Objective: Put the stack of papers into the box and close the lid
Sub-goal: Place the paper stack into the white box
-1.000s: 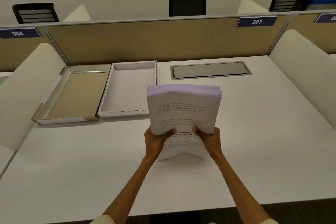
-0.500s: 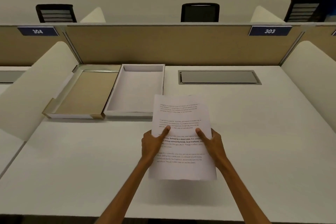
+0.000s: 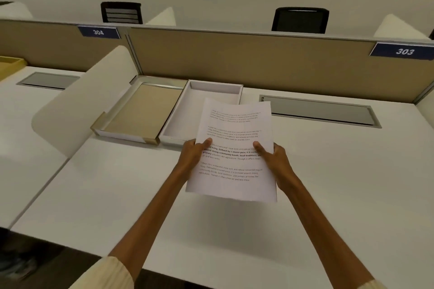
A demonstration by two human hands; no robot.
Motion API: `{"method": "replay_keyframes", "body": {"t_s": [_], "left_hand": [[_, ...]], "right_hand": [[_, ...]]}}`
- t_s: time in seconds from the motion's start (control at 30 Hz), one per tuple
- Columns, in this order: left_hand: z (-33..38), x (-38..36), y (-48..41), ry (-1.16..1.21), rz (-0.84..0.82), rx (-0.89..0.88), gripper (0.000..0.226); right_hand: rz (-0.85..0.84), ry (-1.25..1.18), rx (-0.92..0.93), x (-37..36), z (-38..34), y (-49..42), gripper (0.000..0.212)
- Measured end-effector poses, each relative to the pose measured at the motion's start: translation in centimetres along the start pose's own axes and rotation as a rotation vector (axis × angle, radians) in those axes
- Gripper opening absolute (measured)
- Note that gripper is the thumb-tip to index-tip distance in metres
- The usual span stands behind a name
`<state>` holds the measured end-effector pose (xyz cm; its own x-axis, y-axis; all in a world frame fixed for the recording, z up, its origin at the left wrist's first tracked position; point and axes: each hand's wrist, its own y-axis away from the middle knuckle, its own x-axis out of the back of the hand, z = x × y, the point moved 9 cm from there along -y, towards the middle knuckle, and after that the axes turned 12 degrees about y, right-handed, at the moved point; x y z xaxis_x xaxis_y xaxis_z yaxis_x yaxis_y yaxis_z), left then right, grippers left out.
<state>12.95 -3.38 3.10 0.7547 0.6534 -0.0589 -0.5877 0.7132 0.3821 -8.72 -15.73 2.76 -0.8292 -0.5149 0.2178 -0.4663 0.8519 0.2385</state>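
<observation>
I hold the stack of printed white papers (image 3: 233, 148) above the desk, its top sheet facing me. My left hand (image 3: 193, 155) grips its left edge with the thumb on top, and my right hand (image 3: 273, 159) grips its right edge the same way. The far end of the stack hangs over the near right part of the open white box (image 3: 185, 110). Left of the box, touching it, lies the lid (image 3: 141, 110), turned upside down, tan inside with gold corners.
The white desk (image 3: 340, 171) ends at a tan partition (image 3: 258, 61) behind the box. A curved white divider (image 3: 82, 105) stands left of the lid. A grey cable hatch (image 3: 321, 110) is set into the desk at the right. Black chairs stand beyond the partition.
The stack went from upright on its edge to nearly flat and has moved forward and left, now overlapping the box. My view has swung to the left.
</observation>
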Motion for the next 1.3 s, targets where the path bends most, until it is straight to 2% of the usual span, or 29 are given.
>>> {"method": "replay_keyframes", "body": {"t_s": [0.2, 0.43, 0.53, 0.73, 0.83, 1.0, 1.17, 1.3], "left_hand": [[3.6, 3.0, -5.8, -0.076, 0.007, -0.037, 0.027], [6.5, 6.0, -14.3, -0.125, -0.056, 0.009, 0.03], [6.7, 6.9, -18.0, -0.158, -0.069, 0.033, 0.042], [5.3, 7.6, -23.2, -0.172, -0.106, 0.098, 0.047], [4.3, 7.8, -25.2, -0.182, -0.107, 0.115, 0.047], [4.2, 8.1, -26.8, -0.316, -0.009, 0.081, 0.047], [3.8, 7.7, -28.1, -0.482, -0.003, 0.021, 0.05], [3.5, 7.5, -29.0, -0.504, -0.007, 0.015, 0.051]], "right_hand": [[-0.015, -0.032, -0.042, -3.8, -2.2, -5.4, 0.043], [-0.01, -0.011, -0.106, -8.8, -4.3, -13.5, 0.043], [0.009, 0.011, -0.16, -10.5, -3.8, -16.8, 0.045], [0.026, 0.082, -0.253, -12.2, -2.2, -21.7, 0.043], [0.057, 0.12, -0.294, -12.8, -1.3, -23.3, 0.042], [0.104, 0.148, -0.355, -14.1, 0.2, -24.8, 0.038], [0.166, 0.226, -0.394, -14.5, 1.4, -25.0, 0.045], [0.231, 0.297, -0.413, -14.3, 1.3, -25.3, 0.051]]}}
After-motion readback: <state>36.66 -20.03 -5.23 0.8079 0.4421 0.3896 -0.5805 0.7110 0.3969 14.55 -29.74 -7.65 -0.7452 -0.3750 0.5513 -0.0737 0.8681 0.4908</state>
